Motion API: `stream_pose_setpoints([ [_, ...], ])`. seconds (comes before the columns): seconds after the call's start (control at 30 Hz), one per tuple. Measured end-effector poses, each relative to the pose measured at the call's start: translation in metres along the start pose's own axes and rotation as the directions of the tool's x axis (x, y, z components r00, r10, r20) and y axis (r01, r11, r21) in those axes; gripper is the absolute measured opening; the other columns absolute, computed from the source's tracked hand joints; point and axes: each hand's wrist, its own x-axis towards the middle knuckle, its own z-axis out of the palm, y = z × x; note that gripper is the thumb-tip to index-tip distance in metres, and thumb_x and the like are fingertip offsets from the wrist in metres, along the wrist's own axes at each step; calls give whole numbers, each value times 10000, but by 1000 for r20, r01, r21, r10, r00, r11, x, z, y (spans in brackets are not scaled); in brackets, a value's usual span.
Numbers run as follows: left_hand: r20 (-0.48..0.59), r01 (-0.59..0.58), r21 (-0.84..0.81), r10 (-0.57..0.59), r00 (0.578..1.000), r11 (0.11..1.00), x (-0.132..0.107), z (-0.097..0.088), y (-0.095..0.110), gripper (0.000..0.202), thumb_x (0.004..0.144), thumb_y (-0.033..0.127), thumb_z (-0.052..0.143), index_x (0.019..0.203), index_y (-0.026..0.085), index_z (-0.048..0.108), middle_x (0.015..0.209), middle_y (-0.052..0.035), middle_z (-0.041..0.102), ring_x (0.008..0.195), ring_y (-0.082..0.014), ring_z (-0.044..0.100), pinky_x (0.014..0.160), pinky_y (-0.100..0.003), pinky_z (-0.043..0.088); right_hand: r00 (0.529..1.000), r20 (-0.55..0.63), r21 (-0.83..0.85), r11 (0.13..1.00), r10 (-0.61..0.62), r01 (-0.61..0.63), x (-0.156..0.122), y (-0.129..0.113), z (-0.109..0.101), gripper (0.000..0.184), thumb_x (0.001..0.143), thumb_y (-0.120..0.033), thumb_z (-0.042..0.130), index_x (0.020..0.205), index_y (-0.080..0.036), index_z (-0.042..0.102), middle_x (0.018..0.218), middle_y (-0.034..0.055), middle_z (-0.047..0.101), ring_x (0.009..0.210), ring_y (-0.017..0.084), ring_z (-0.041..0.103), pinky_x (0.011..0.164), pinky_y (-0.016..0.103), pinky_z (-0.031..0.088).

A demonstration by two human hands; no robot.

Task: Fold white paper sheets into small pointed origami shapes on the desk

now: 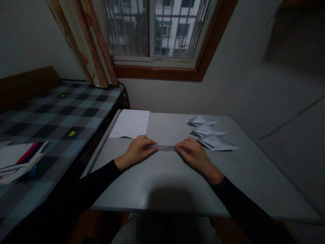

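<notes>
A narrow folded strip of white paper lies on the grey table in front of me. My left hand pinches its left end with curled fingers. My right hand presses and grips its right end. Both hands rest on the tabletop, and black sleeves cover both arms.
A stack of flat white sheets lies at the table's far left. Three folded paper shapes sit in a row at the far right. A checked bed with papers and books lies to the left. A window and curtain are ahead.
</notes>
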Motion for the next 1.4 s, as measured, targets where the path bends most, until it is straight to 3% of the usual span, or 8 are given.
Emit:
stream_pose_setpoints([
  [0.27,90,-234,36,230,969,972,0,0,2,225,1089,379,692,1241,240,782,1108,-62,839,1016,-250,753,939,-438,547,998,-26,-113,992,-63,60,-43,22,-52,229,1084,-251,689,1270,-308,810,1104,55,858,993,278,760,899,476,623],
  [0.47,158,-279,75,265,951,957,1,-1,7,240,1119,357,622,1264,232,767,1117,-69,839,1028,-260,751,946,-448,529,994,-103,-275,961,-22,-7,-89,48,-101,211,1067,-295,698,1231,-309,830,1117,69,870,1006,300,801,911,487,646],
  [0.63,198,-280,82,260,945,956,2,-1,9,238,1124,348,603,1269,243,760,1118,-73,834,1045,-263,752,961,-451,517,994,-108,-370,928,5,-45,-116,63,-127,253,1071,-312,676,1278,-328,822,1181,78,869,1035,323,809,944,526,644],
  [0.9,201,-299,94,276,940,950,4,1,11,241,1131,338,590,1276,234,752,1124,-79,829,1053,-265,761,970,-448,512,994,-111,-543,836,23,-80,-134,91,-141,290,1087,-340,617,1247,-288,853,1166,137,869,992,358,792,916,540,633],
  [1.1,199,-301,88,279,940,950,4,1,12,250,1129,332,589,1283,224,753,1115,-84,828,1052,-269,760,971,-457,517,993,-103,-644,765,-49,-29,-138,95,-144,337,1056,-304,628,1332,-236,808,1178,138,860,960,348,763,870,524,617],
  [1.3,202,-293,88,271,941,952,4,0,12,241,1125,327,588,1275,236,754,1124,-80,831,1051,-267,763,976,-454,515,999,-38,-589,808,0,-23,-137,87,-143,705,938,-318,643,1636,-250,570,1424,166,765,1191,418,760,973,589,607],
  [1.4,194,-292,85,271,943,953,4,0,13,240,1124,325,588,1272,242,758,1117,-76,833,1050,-264,762,970,-449,516,999,-39,-570,821,16,-35,-139,83,-144,754,949,-326,630,1684,-218,499,1484,200,725,1258,447,738,1012,617,597],
])
